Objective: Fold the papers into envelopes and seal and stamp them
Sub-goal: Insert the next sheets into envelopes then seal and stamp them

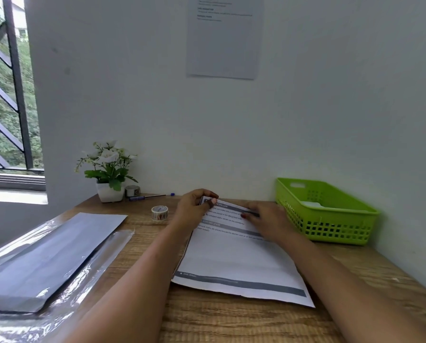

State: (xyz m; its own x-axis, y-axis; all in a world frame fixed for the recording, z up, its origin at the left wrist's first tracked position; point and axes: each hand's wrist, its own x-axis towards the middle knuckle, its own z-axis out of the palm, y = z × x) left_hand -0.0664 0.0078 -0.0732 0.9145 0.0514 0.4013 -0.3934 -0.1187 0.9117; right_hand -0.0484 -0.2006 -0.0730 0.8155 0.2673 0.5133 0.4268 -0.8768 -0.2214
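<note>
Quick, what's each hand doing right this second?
Left hand: pinching the far corner of the printed paper.
Right hand: open, pressing flat on the same paper.

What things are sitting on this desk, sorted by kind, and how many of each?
Tape rolls: 2
Pen: 1
Potted plant: 1
Green basket: 1
Printed paper: 1
Envelope pack: 1
Total: 7
</note>
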